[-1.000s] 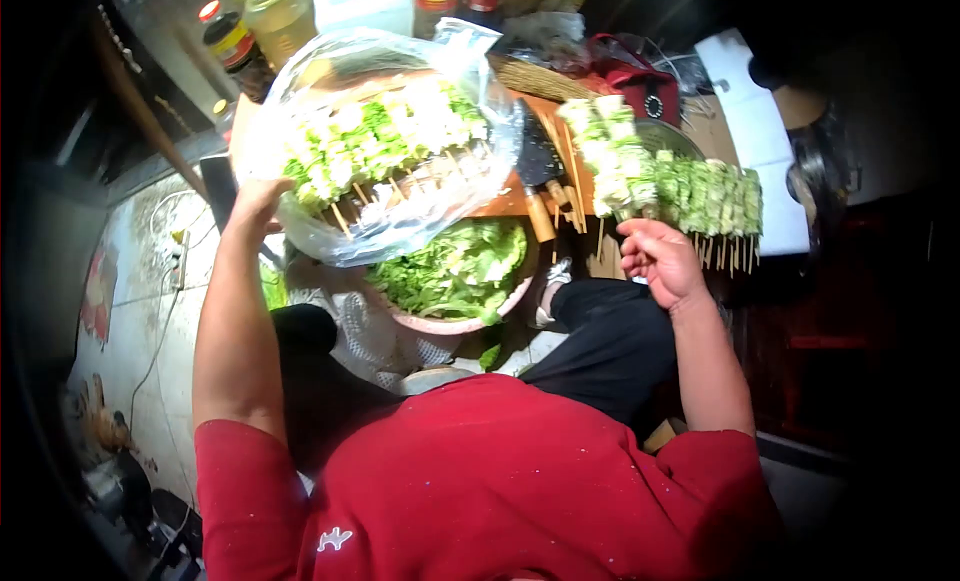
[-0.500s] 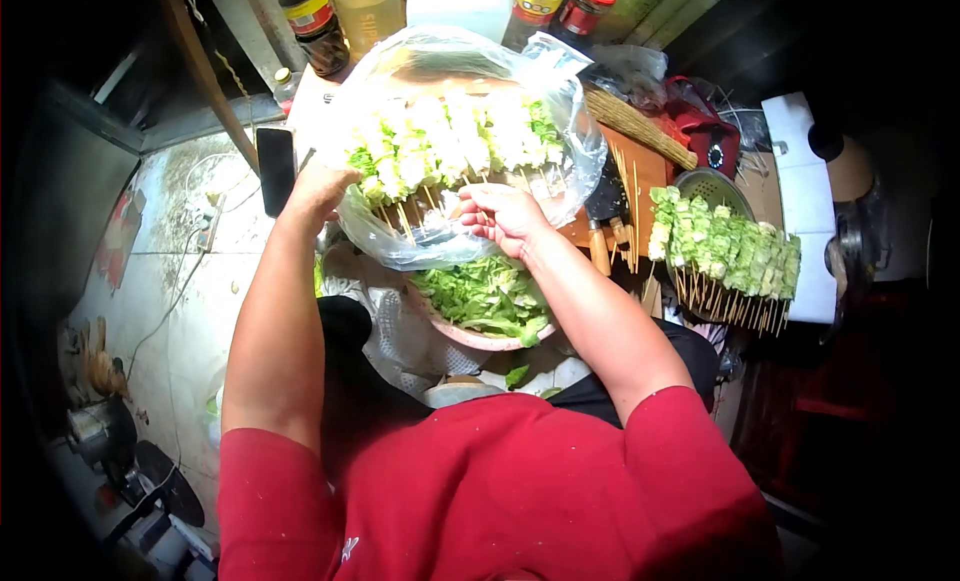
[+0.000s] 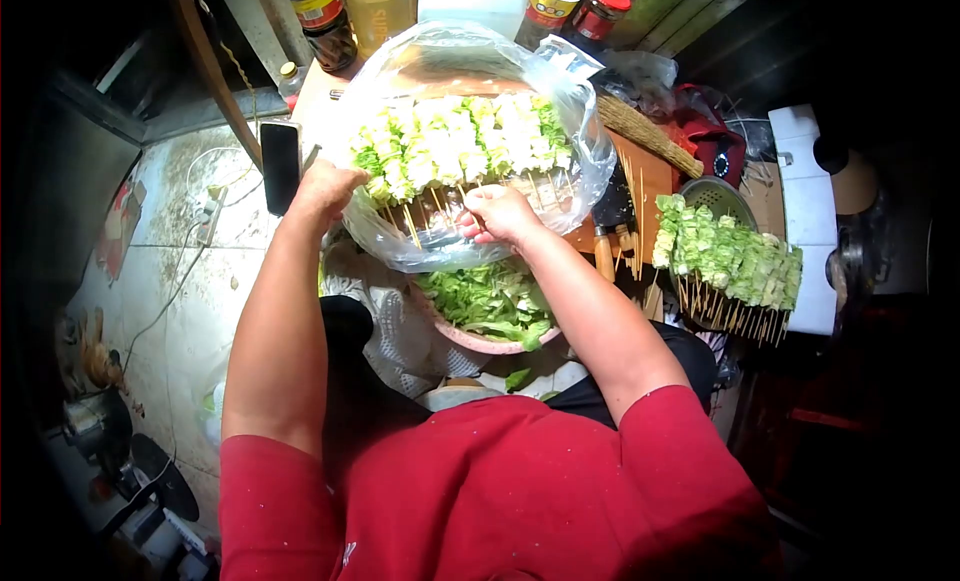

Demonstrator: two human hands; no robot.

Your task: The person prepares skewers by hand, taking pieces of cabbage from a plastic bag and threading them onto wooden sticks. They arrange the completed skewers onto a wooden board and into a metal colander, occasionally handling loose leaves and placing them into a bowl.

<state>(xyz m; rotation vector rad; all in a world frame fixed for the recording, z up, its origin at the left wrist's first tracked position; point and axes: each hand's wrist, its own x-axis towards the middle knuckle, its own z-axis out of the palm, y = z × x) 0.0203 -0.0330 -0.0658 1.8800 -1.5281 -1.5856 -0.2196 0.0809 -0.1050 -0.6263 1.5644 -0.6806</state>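
Observation:
A clear plastic bag (image 3: 400,243) lies spread in front of me, with a row of leafy green vegetable skewers (image 3: 440,146) inside its opening, their bare sticks pointing towards me. My left hand (image 3: 328,193) is closed at the bag's left edge, its fingertips beside the leftmost leaves. My right hand (image 3: 500,216) pinches the lower end of a skewer stick near the middle of the row. Below the bag, a pink basin (image 3: 470,341) holds loose green leaves (image 3: 490,299), partly covered by the bag and my right forearm.
More leafy skewers (image 3: 728,256) rest over a metal colander (image 3: 722,196) at right. Bare sticks (image 3: 640,206), wooden-handled tools (image 3: 604,253) and a straw brush (image 3: 655,136) lie between. Jars (image 3: 600,11) and bottles (image 3: 320,26) stand behind; a phone (image 3: 281,168) is at left.
My right hand has shifted very slightly, staying at the skewer sticks. My left hand keeps its place at the bag's edge. The whole view has moved a little.

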